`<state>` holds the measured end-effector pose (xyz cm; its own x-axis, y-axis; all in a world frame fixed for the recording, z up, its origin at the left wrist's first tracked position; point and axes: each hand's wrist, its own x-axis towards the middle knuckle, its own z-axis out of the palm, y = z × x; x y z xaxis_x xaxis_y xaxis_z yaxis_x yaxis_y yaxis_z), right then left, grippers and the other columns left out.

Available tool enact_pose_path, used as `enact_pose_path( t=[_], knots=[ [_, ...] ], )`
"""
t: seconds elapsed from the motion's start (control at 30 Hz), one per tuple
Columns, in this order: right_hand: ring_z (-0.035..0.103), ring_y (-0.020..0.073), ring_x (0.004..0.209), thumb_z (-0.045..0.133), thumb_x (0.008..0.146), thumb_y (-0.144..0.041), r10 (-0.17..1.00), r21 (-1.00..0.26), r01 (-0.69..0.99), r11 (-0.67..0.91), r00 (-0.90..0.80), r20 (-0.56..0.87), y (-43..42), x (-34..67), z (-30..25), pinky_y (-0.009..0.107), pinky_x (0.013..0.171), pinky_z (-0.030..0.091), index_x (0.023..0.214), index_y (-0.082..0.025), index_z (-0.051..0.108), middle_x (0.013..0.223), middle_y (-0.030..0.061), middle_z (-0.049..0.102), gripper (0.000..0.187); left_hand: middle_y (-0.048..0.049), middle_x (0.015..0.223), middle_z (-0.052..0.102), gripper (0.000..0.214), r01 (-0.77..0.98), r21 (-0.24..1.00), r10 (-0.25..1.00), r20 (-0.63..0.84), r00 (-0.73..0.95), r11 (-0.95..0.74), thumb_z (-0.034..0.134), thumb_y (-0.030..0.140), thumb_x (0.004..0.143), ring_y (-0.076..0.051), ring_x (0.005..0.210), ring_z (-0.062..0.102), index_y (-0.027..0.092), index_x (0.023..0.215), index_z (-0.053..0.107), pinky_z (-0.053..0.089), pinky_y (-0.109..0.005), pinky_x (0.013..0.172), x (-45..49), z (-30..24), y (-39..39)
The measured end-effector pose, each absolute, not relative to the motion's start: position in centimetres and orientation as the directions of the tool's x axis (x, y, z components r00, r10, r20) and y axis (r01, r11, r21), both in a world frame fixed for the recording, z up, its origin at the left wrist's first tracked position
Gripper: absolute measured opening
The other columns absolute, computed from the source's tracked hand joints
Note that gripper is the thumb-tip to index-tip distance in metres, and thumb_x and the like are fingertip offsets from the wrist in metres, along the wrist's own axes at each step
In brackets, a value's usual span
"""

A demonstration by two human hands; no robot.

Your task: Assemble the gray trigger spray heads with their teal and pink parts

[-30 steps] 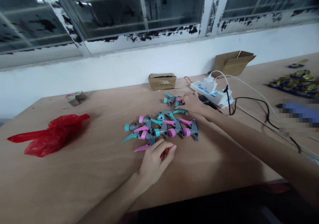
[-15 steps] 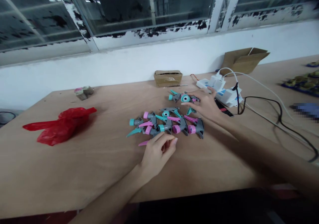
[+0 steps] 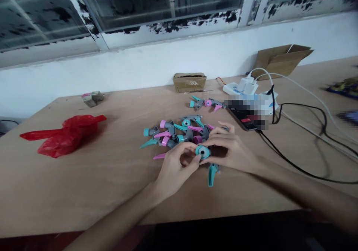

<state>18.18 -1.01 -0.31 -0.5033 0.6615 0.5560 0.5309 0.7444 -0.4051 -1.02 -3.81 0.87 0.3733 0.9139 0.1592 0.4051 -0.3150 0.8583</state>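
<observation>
Between my two hands is a trigger sprayer head with a teal collar and a teal trigger hanging below it. The collar's round opening faces me. My left hand pinches the collar's left side with thumb and fingertips. From the right, my right hand grips the grey body, which its fingers partly hide. Just beyond them lies a cluster of grey sprayer heads with pink or teal collars and triggers. Farther back rest a teal-collared sprayer head and a pink-collared one.
A phone with a black cable lies right of the sprayer heads, beside a white power strip with plugs. Cardboard boxes stand along the wall. A red plastic bag sits on the left of the table.
My right hand has picked up the teal-collared sprayer head from the back group and brought it toward me. My left hand now touches its collar. The phone is more fully exposed.
</observation>
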Motion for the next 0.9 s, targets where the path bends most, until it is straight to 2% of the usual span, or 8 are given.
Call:
enact_pose_path(
  t=[0.2, 0.4, 0.5, 0.63, 0.77, 0.9],
  knots=[
    [0.057, 0.0155, 0.080, 0.067, 0.071, -0.042, 0.634, -0.394, 0.504, 0.768, -0.516, 0.576, -1.8, 18.4, -0.9, 0.045, 0.097, 0.021, 0.088, -0.023, 0.065, 0.075, -0.0015, 0.067, 0.026, -0.0009, 0.082, 0.062, 0.012, 0.409, 0.872, 0.894, 0.070, 0.443, -0.271, 0.059, 0.021, 0.077, -0.012, 0.072, 0.058, 0.016, 0.086, 0.055, 0.046, -0.022, 0.061, -1.2, 0.8, -3.4],
    [0.057, 0.0137, 0.078, 0.070, 0.069, -0.038, 0.607, -0.403, 0.456, 0.794, -0.561, 0.563, -2.5, 18.3, -1.2, 0.043, 0.094, 0.022, 0.084, -0.022, 0.064, 0.075, -0.0024, 0.064, 0.022, 0.0036, 0.069, 0.060, 0.011, 0.565, 0.743, 0.878, 0.062, 0.476, -0.359, 0.066, 0.021, 0.068, -0.009, 0.060, 0.054, 0.018, 0.076, 0.059, 0.042, -0.020, 0.055, -1.4, 0.9, -3.1],
    [0.057, 0.0126, 0.077, 0.072, 0.068, -0.032, 0.632, -0.424, 0.470, 0.774, -0.531, 0.565, -2.7, 18.4, -1.4, 0.042, 0.093, 0.024, 0.080, -0.021, 0.063, 0.077, -0.0020, 0.061, 0.019, 0.0036, 0.070, 0.060, 0.011, 0.563, 0.750, 0.879, 0.052, 0.474, -0.347, 0.065, 0.022, 0.069, -0.009, 0.059, 0.053, 0.018, 0.077, 0.058, 0.042, -0.020, 0.054, -1.3, 0.9, -3.3],
    [0.058, 0.0120, 0.076, 0.072, 0.069, -0.029, 0.623, -0.424, 0.461, 0.780, -0.505, 0.598, -2.9, 18.5, -1.5, 0.042, 0.093, 0.024, 0.077, -0.020, 0.062, 0.075, -0.0024, 0.061, 0.016, 0.0030, 0.069, 0.058, 0.015, 0.489, 0.846, 0.884, -0.048, 0.464, -0.211, 0.062, 0.029, 0.075, -0.009, 0.060, 0.054, 0.018, 0.083, 0.054, 0.043, -0.020, 0.053, -1.1, 0.5, -3.7],
    [0.058, 0.0118, 0.071, 0.072, 0.067, -0.035, 0.622, -0.431, 0.454, 0.780, -0.477, 0.621, -3.0, 18.3, -1.3, 0.042, 0.092, 0.025, 0.073, -0.019, 0.060, 0.070, -0.0030, 0.060, 0.021, 0.0012, 0.072, 0.058, 0.019, 0.300, 0.953, 0.842, -0.199, 0.502, 0.045, 0.056, 0.033, 0.081, -0.011, 0.061, 0.057, 0.018, 0.089, 0.047, 0.048, -0.021, 0.052, -0.9, 0.2, -3.9],
    [0.057, 0.0106, 0.070, 0.070, 0.070, -0.034, 0.598, -0.425, 0.423, 0.800, -0.507, 0.621, -3.1, 18.1, -1.2, 0.041, 0.091, 0.024, 0.074, -0.021, 0.060, 0.066, -0.0057, 0.061, 0.017, -0.0002, 0.072, 0.059, 0.022, 0.180, 0.939, 0.731, -0.341, 0.592, 0.292, 0.059, 0.026, 0.078, -0.013, 0.064, 0.061, 0.017, 0.091, 0.044, 0.053, -0.026, 0.055, -1.0, 0.0, -3.5]
  ],
)
